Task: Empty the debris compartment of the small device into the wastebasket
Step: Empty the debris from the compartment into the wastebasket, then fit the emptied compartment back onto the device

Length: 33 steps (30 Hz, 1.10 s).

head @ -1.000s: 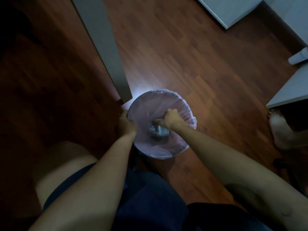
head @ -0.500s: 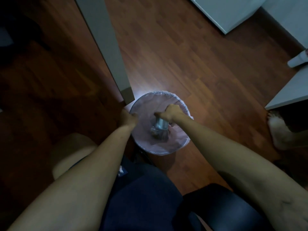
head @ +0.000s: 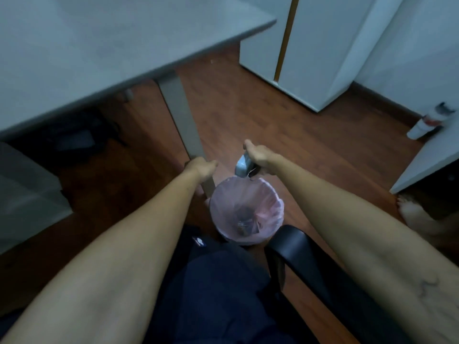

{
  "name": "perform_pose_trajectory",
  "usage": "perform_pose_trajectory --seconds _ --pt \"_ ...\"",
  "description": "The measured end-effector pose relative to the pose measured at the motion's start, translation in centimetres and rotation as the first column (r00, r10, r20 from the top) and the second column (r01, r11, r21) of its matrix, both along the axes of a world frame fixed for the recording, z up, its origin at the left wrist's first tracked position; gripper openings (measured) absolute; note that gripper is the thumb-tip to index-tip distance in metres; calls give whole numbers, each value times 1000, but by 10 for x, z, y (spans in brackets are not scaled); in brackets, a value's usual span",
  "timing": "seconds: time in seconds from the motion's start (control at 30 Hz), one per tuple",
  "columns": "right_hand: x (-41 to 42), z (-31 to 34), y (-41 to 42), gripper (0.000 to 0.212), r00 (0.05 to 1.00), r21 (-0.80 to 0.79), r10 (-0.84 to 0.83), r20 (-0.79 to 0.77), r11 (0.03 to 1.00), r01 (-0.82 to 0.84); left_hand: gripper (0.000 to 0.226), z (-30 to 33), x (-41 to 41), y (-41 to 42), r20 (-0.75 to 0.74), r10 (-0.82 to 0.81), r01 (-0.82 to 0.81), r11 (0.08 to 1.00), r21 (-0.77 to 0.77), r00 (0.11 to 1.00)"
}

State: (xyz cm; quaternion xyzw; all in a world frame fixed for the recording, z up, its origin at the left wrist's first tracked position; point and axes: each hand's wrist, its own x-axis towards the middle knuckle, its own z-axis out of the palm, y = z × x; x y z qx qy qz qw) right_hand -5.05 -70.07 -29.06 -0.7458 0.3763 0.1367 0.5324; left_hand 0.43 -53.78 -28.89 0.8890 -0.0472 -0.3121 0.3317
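Note:
A small round wastebasket (head: pixel 275 202) lined with a pink bag stands on the wooden floor between my knees and the desk leg, with some dark debris at its bottom. My right hand (head: pixel 257 155) grips the small grey device (head: pixel 242 166), held above the basket's far rim. My left hand (head: pixel 200 168) hangs to the left of the basket, over the desk leg, fingers curled; it touches nothing that I can see.
A grey desk (head: pixel 99 45) fills the upper left, its leg (head: pixel 181 120) running down to the basket. A white cabinet (head: pixel 310 53) stands behind. A black chair armrest (head: pixel 310 264) lies at my right. Another person's bare foot (head: pixel 412 214) rests at the far right.
My right hand has lifted the device up out of the basket. My left hand has let go of the basket's rim and risen. My head has tilted up.

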Motion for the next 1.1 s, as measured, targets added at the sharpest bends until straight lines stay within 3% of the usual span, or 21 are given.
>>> perform_pose_trajectory --seconds 0.13,0.3,0.47,0.67,0.83,0.93,1.1 --pt "-3 71 14 64 993 -56 39 108 998 -33 63 65 -7 12 181 -22 21 1000 7 983" --pt "-4 174 45 62 961 -103 146 234 987 -125 60 144 -10 44 290 2 10 999 -43 957" --pt "6 268 93 41 919 -143 178 353 981 -135 47 220 -14 85 242 92 -28 967 -254 966" --pt "29 328 159 51 849 -134 298 437 955 -266 44 291 -10 164 293 222 -120 937 -327 930" --pt "60 339 230 51 787 -89 378 488 918 -385 33 309 0 259 377 380 -267 910 -318 845" --pt "77 335 272 47 761 -92 425 491 894 -440 20 305 9 315 409 528 -408 844 -347 744" --pt "104 312 321 53 730 -93 443 521 880 -467 38 292 18 381 524 658 -576 744 -339 541"
